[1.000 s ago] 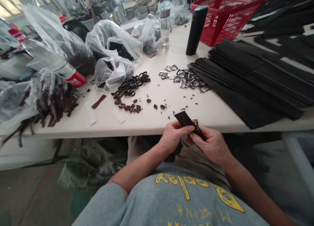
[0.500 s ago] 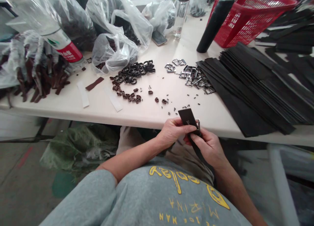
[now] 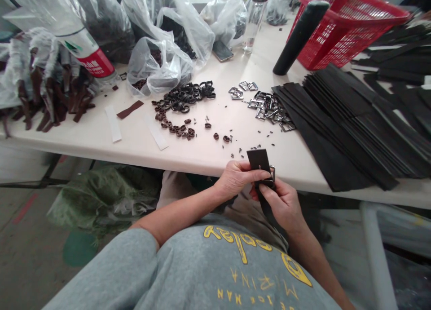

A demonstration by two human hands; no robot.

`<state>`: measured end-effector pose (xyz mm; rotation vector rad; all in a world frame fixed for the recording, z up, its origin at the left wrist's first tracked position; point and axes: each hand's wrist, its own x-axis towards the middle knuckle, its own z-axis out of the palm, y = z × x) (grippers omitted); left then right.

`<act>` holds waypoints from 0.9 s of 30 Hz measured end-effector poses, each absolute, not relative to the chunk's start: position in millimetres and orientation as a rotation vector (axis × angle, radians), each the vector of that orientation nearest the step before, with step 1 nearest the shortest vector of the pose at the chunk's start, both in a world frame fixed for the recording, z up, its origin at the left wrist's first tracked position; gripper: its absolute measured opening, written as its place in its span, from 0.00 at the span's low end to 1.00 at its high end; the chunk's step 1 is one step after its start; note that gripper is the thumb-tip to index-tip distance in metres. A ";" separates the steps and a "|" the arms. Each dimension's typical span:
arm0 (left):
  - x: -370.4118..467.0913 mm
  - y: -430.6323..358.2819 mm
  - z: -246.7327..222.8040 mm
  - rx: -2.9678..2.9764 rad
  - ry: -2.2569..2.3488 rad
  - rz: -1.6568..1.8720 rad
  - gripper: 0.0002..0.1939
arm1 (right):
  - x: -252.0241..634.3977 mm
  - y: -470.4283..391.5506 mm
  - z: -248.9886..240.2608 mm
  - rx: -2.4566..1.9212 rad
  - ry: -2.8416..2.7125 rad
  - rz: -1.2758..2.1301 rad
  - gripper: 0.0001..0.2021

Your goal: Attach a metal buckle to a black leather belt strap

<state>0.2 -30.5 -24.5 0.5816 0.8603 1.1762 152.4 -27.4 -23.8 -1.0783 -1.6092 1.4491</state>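
Grey shirt [image 3: 182,269] up close, "MIRINA" legible; just beyond, at the table's [image 3: 134,132] near edge, left hand [image 3: 237,177] and right hand [image 3: 283,203] both pinch the dark strap [image 3: 257,158], its long axis pointing away from the body, buckle [image 3: 273,171] at its right side. Towards the left end, a bottle's red label [image 3: 98,63] is too blurred to read.

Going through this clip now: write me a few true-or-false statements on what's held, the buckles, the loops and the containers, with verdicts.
1. The left hand and right hand both hold the dark strap. True.
2. The buckle pile lies left of the black loops. False: the buckle pile lies right of the black loops.
3. The black cylinder stands nearer the camera than the red basket. True.
4. The metal-capped bottle lies flat. False: the metal-capped bottle stands upright.
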 end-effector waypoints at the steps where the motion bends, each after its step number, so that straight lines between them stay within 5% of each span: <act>1: 0.8 -30.7 -23.6 0.594 0.863 1.181 0.23 | 151.5 -27.8 -23.7 -1.083 -1.595 1.446 0.10; 9: 8.6 -36.8 -19.9 0.755 0.916 1.307 0.28 | 144.8 -33.4 -25.3 -1.170 -1.503 1.342 0.16; 14: 1.6 -35.3 -24.7 1.231 0.999 1.342 0.18 | 144.4 -37.5 -26.5 -1.162 -1.480 1.294 0.18; 19: -12.1 -31.0 -21.5 1.685 0.997 1.305 0.20 | 146.2 -35.0 -30.6 -1.185 -1.362 1.346 0.18; 23: -15.8 -35.5 -14.9 1.469 0.831 1.184 0.32 | 149.7 -32.4 -31.7 -1.228 -1.355 1.333 0.17; 27: -11.7 -39.7 -9.2 1.141 0.843 1.102 0.28 | 152.1 -31.5 -28.0 -1.240 -1.445 1.301 0.18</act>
